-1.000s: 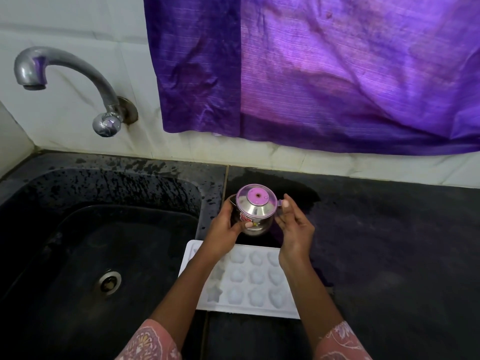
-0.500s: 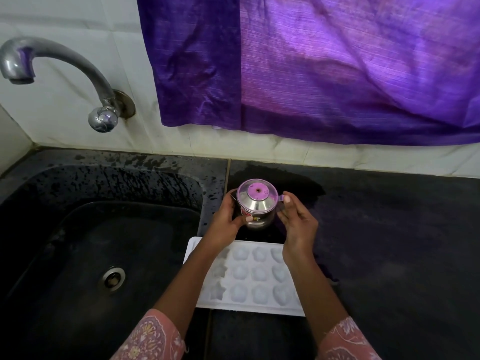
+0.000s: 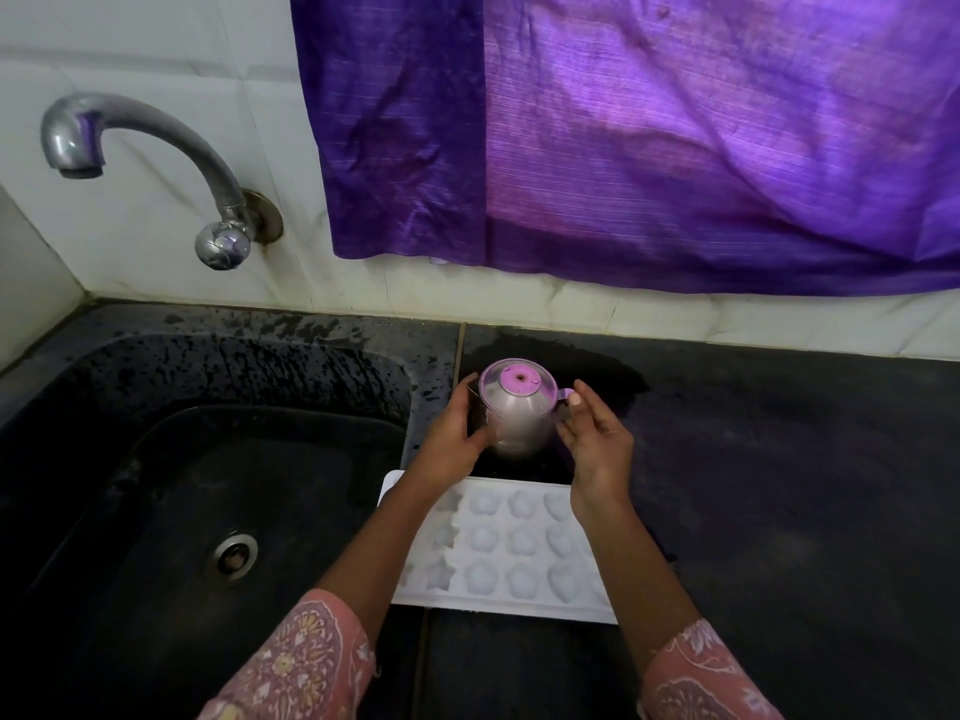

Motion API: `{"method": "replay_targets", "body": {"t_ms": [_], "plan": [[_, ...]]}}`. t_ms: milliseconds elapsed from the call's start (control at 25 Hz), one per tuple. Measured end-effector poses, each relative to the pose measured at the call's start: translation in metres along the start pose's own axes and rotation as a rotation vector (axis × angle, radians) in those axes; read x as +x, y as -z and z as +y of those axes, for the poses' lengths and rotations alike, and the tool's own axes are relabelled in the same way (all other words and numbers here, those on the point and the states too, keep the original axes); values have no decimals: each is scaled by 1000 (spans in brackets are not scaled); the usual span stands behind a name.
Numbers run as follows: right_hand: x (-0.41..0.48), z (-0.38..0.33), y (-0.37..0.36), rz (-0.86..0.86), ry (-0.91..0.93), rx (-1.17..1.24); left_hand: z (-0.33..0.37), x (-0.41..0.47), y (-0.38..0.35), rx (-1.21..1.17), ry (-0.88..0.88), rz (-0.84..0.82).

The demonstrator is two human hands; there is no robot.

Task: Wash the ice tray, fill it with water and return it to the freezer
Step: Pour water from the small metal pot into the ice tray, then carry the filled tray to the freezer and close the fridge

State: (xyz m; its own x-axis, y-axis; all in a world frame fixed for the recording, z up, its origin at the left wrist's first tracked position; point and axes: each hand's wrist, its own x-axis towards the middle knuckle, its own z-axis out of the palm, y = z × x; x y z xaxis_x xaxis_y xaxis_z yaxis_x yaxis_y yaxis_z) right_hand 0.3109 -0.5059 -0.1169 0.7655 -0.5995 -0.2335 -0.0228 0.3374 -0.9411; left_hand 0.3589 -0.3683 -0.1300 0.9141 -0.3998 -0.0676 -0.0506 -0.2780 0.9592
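Steel gone blurry since a second ago: has the lidded jug (image 3: 517,413) on the move, direction unclear. Keeps the left hand (image 3: 454,439) curled round its side; loosens the right hand (image 3: 597,444), fingers half spread, thumb tip by the purple lid tab, gripping nothing. Leaves the ice tray (image 3: 519,543) flat on the counter (image 3: 779,485) beside the sink (image 3: 156,459), under both forearms, just short of the jug. Probably readies the filling pour.

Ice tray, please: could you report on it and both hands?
Status: left hand grips lidded jug, right hand at its handle side, grip unclear; ice tray flat on counter beside sink; both forearms over tray.
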Motion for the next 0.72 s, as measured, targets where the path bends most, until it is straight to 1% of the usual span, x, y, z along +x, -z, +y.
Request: {"method": "replay_targets", "body": {"t_ms": [80,160,240,320,400,440,520,720], "plan": [[-4,-5,8,-35,42,-214,2,-7,3,159,-21,67],[-13,-10,23,-101,168,-484,0,-22,7,312,-83,127],[-26,-10,44,-200,285,-734,-3,-43,11,417,-160,149],[-38,-8,63,-295,288,-988,-5,-61,15,511,-175,135],[-49,-4,80,-369,291,-1239,-10,-77,17,630,-149,97],[-54,-1,87,-400,294,-1326,-13,-84,19,676,-123,84],[-64,4,100,-435,288,-1433,-21,-98,23,735,-67,67],[-79,18,120,-465,328,-1553,-36,-132,34,844,80,-7]]}}
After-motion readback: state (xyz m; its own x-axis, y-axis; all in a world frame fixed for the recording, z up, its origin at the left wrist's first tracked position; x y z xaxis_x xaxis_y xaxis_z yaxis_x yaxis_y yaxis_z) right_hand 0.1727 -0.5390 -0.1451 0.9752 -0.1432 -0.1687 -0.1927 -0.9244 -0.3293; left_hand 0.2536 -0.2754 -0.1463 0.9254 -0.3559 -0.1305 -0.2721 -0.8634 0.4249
